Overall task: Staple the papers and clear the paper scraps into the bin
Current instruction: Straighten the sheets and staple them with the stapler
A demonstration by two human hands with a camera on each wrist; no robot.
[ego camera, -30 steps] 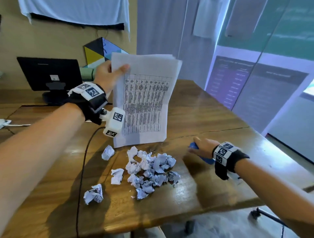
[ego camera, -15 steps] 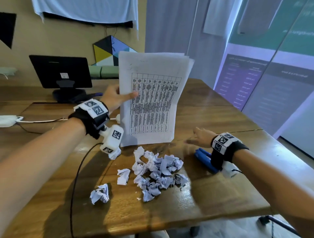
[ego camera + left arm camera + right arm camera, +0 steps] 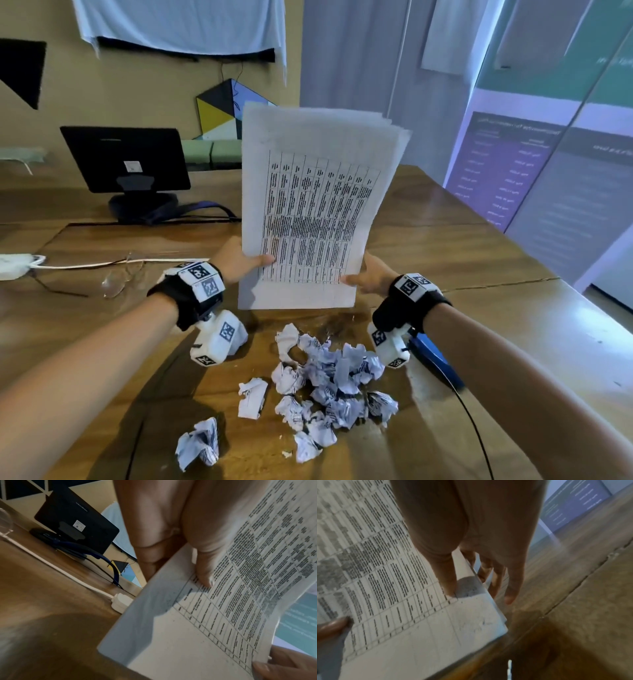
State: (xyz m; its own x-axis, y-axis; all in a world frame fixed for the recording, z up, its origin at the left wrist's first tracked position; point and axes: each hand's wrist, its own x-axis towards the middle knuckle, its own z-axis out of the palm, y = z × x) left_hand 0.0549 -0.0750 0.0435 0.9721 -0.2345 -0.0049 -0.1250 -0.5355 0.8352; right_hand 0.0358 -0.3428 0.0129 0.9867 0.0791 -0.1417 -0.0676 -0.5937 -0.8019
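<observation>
Moved: the right hand [image 3: 368,274] has left the blue plastic stapler [image 3: 433,359] and come up to the stack of white printed paper sheets [image 3: 315,212].
Left hand [image 3: 239,262]: thumb in front, fingers behind, pinching the stack's lower left edge.
Right hand: pinching the lower right edge likewise.
Stack: upright above the brown wooden table [image 3: 479,246], top edges uneven.
Stapler: on the table, under the right wrist.
Crumpled white paper scraps [image 3: 325,383]: piled below the stack.
Progress: nothing stapled or cleared as far as visible; no bin in view.
</observation>
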